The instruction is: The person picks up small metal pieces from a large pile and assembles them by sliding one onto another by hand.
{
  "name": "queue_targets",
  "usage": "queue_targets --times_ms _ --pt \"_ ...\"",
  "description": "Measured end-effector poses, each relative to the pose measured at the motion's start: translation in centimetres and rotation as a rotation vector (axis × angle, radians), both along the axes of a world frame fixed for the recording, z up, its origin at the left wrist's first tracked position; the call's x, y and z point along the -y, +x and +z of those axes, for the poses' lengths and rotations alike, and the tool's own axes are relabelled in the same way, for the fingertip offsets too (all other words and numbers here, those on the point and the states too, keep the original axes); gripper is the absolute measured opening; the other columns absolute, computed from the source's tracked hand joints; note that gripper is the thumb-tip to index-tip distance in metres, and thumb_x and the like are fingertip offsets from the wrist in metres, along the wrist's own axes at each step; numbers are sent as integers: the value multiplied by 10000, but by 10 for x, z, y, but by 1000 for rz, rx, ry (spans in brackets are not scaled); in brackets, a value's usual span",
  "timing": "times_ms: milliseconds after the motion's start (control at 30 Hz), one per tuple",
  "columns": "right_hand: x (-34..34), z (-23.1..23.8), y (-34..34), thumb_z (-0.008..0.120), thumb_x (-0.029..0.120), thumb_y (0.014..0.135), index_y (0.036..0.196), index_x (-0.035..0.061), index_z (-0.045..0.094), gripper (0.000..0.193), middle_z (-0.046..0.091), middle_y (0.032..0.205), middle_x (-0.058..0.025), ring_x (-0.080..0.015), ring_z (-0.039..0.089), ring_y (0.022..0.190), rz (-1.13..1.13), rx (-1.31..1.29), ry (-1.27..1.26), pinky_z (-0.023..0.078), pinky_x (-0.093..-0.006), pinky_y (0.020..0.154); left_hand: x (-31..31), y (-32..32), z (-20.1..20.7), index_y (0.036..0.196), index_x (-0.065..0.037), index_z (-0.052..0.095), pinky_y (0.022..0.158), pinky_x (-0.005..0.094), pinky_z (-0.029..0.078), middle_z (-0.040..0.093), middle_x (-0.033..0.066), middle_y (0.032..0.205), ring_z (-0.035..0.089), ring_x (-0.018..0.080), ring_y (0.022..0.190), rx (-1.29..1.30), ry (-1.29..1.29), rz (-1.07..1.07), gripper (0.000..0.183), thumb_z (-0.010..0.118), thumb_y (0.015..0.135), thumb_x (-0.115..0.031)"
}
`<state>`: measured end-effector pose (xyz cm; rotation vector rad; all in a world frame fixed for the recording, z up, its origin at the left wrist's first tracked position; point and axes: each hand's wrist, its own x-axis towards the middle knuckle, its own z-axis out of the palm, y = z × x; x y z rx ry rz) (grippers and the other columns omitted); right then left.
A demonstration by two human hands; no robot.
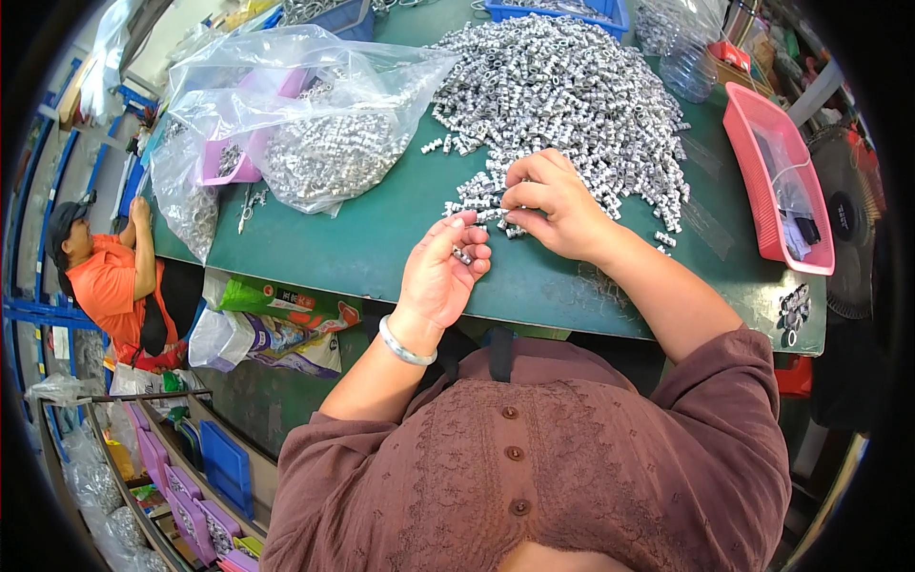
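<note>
Over the front of the green table, my left hand (438,272) is palm up with its fingers curled round a small silver metal fitting (463,255). A pale bangle (405,345) circles that wrist. Just right of it, my right hand (556,205) has thumb and fingers pinched together, close to the left fingertips. Whatever is in that pinch is too small to make out. Behind and under the right hand spreads a large heap of small silver ribbed metal fittings (558,91). Several loose ones lie along its near edge, beside both hands.
Clear plastic bags (329,157) of small metal parts and a purple scoop-like bin (232,160) lie left of the heap. A pink basket (782,181) stands at the right edge, near dark rings (793,313). Another person in orange (119,286) works at far left.
</note>
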<state>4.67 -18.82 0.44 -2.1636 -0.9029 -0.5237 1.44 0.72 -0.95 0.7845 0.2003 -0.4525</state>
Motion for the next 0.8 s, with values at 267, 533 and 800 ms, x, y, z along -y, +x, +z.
queue_targets --times_ms 267,533,800 --pt "-3 7 -5 692 56 644 848 77 583 233 533 901 -56 -252 490 859 118 19 98 392 -352 760 7 -3 6 1031 -22 537 625 235 433 548 45 815 499 126 703 155 18 -22 229 474 913 -208" --pt "6 1 -3 683 101 654 918 91 577 285 486 922 -64 -267 452 905 -231 -32 -305 366 -380 802 4 1 4 968 -19 524 588 229 401 508 52 813 449 128 681 -56 -382 -124 194 441 921 -188" --pt "11 -3 4 653 77 676 823 64 599 157 504 799 -61 -259 487 809 -218 15 -161 396 -372 735 3 2 9 967 -8 533 642 259 464 546 79 858 514 159 725 -72 -348 -110 177 450 902 -150"
